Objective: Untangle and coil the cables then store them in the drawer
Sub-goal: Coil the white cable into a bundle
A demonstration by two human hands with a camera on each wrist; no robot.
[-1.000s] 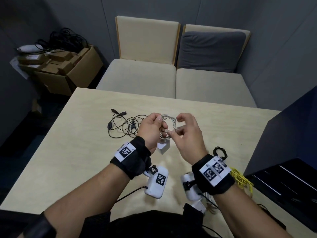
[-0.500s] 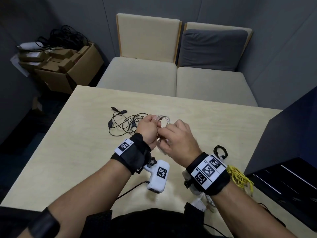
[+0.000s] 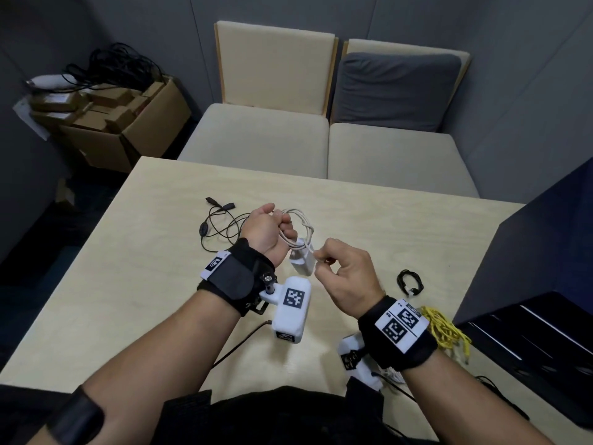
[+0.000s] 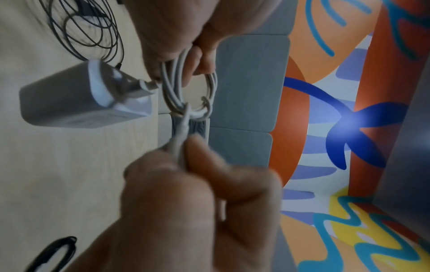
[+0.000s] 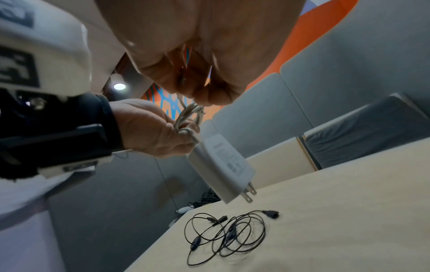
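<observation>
My left hand [image 3: 272, 228] grips a coiled white cable [image 3: 303, 226] above the table; its white plug adapter [image 3: 301, 261] hangs below the coil. In the left wrist view the coil [image 4: 186, 86] shows several loops, with the adapter [image 4: 81, 99] to its left. My right hand [image 3: 333, 271] pinches the cable's free end, pulled taut from the coil toward me; the end [image 4: 180, 139] is wrapped around the loops. From the right wrist the adapter [image 5: 221, 167] dangles with its prongs down. A tangled black cable [image 3: 221, 224] lies on the table left of my left hand.
A small coiled black cable [image 3: 409, 282] and a yellow cable bundle [image 3: 444, 330] lie near the table's right edge. A dark cabinet [image 3: 545, 252] stands at right. The wooden table [image 3: 128, 284] faces two beige seats [image 3: 256, 136]. A cardboard box [image 3: 122, 123] sits on the floor at left.
My right hand has drawn back from the coil toward me and to the right, pulling the cable's end taut. The left hand keeps its hold on the coil.
</observation>
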